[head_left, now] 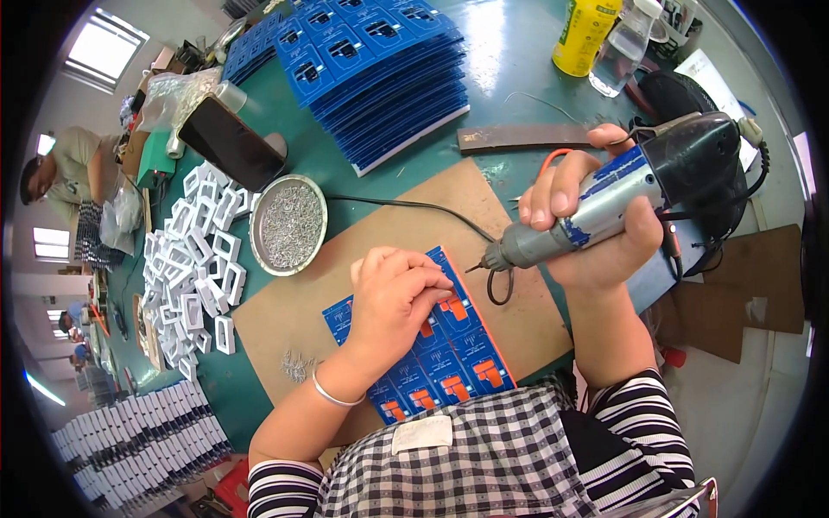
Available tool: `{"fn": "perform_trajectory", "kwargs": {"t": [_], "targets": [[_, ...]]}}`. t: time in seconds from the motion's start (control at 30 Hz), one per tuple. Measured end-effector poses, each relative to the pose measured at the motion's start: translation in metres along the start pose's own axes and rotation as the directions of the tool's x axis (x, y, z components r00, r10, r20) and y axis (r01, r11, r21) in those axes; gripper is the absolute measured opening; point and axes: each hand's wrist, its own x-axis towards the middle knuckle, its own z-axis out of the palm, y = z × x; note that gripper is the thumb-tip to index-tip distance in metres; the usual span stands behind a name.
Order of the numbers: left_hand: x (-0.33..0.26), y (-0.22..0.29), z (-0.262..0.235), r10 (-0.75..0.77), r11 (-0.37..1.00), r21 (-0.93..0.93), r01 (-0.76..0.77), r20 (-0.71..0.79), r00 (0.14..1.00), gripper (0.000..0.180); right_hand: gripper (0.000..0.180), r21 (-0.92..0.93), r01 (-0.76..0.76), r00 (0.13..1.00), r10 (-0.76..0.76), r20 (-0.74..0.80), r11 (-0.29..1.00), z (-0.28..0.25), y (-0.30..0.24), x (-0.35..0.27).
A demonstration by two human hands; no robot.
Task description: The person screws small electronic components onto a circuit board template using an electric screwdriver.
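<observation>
Blue rectangular circuit panel with orange fittings (449,350), lying flat on a brown cardboard sheet (380,233) at the near edge of a green worktable (509,52), just in front of a checked apron. Left hand (395,302) pressed palm-down on the panel's upper half, fingers bent and together, grasping nothing, a thin silver bangle (332,395) at the wrist. Right hand (596,229) wrapped tightly around a grey, blue-taped electric screwdriver (604,203), held nearly level, its tip (477,266) pointing left, just above the panel's far corner and close to the left fingertips. Black cord trailing from the tool area across the cardboard toward a round metal dish heaped with small silver screws (287,224). A few loose screws (296,366) scattered on the cardboard near the left wrist. Left of the dish, a spread pile of white square plastic frames (194,259). Behind the cardboard, a tall fanned stack of matching blue panels (380,73). Beside that stack, a dark smartphone propped at a tilt (229,142). At the far right, a yellow bottle (585,34) next to a clear plastic bottle (623,47). At the far left edge, another person seated at work.
</observation>
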Motion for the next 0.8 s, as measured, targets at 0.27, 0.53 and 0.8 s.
{"fn": "perform_trajectory", "kwargs": {"t": [0.27, 0.53, 0.8], "targets": [[0.008, 0.003, 0.006, 0.030, 0.995, 0.099, -0.030, 0.001, 1.000, 0.014, 0.061, -0.023, 0.013, 0.999, -0.013, 0.039, 1.000, -0.002, 0.000, -0.001], [0.011, 0.001, 0.007, 0.051, 0.994, 0.097, -0.053, 0.022, 0.998, 0.017, 0.062, -0.224, -0.006, 0.983, 0.048, 0.178, 0.975, 0.012, 0.005, -0.008], [0.012, -0.004, 0.009, 0.037, 0.999, 0.023, -0.037, 0.017, 0.999, 0.018, 0.067, -0.095, -0.111, 0.980, 0.125, 0.154, 0.989, 0.014, 0.011, -0.011]]}}
